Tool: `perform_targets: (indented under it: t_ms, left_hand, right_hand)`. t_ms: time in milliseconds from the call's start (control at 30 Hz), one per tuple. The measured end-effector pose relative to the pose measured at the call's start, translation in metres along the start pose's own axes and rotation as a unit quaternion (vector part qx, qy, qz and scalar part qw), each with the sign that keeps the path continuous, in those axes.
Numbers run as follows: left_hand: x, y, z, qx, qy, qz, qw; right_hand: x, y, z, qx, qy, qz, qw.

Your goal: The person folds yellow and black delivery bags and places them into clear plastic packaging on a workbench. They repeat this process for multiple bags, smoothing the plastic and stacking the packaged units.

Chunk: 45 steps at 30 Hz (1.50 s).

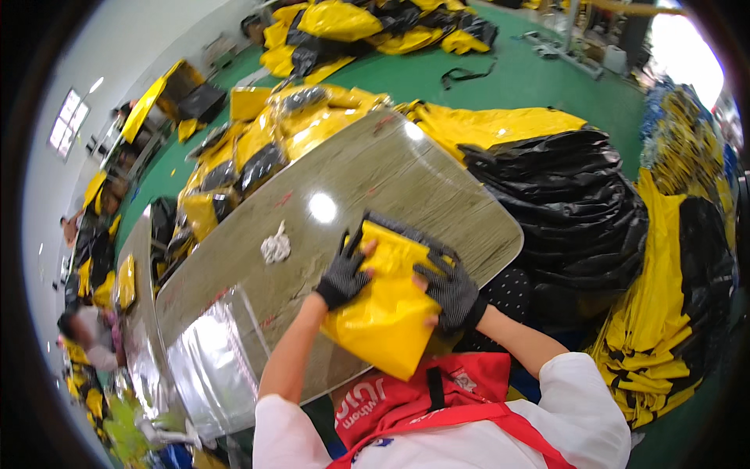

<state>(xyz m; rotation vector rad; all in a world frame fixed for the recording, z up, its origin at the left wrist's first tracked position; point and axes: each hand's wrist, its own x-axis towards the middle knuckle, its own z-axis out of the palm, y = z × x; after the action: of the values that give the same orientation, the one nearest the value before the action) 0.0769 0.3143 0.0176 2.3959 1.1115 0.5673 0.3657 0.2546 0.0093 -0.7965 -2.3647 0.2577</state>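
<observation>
A folded yellow sheet (383, 316) with a black upper edge, smooth and shiny like coated fabric, lies partly over the near edge of the table. On its left side, my left hand (344, 273) grips the bundle, with the fingers pointing away from me. My right hand (451, 294) holds the right side, its fingers spread over the yellow face. Both hands wear dark striped gloves with some bare fingertips. The underside of the bundle is hidden. A crumpled white scrap (276, 245) rests on the table, left of my hands.
The rounded table (351, 176) has clear plastic (215, 356) at its left end. Yellow packages (226, 168) line its far left side. Large black sheeting (562, 203) bulges at the right, beside draped yellow sheeting (648, 305). Another person (94, 336) is at far left.
</observation>
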Motion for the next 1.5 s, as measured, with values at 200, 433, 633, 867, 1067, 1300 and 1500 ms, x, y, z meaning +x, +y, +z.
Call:
perform_targets:
  t_ms: [200, 433, 633, 867, 1067, 1300, 1500]
  left_hand:
    - [-0.065, 0.047, -0.007, -0.134, -0.059, -0.066, 0.987]
    - [-0.095, 0.075, 0.008, -0.218, 0.212, -0.169, 0.937]
    - [-0.06, 0.082, 0.006, -0.191, 0.25, -0.356, 0.88]
    - [-0.083, -0.114, -0.073, 0.212, 0.288, -0.472, 0.806]
    - [-0.159, -0.141, -0.065, 0.037, 0.41, -0.316, 0.855]
    - [-0.391, -0.044, -0.092, 0.29, 0.065, -0.514, 0.805]
    - [-0.36, -0.05, -0.062, 0.267, 0.149, -0.385, 0.871]
  right_hand:
    - [-0.021, -0.003, -0.023, -0.068, 0.007, -0.205, 0.976]
    - [0.02, -0.01, 0.008, 0.43, 0.149, 0.351, 0.818]
    - [0.012, -0.002, 0.001, 0.536, -0.024, 0.508, 0.674]
    - [-0.01, 0.04, 0.043, 0.529, -0.014, 0.487, 0.695]
    - [-0.017, 0.043, 0.025, 0.537, 0.009, 0.503, 0.677]
    - [-0.008, 0.031, 0.018, 0.548, -0.021, 0.506, 0.665]
    - [0.003, 0.019, 0.008, 0.552, -0.018, 0.518, 0.653]
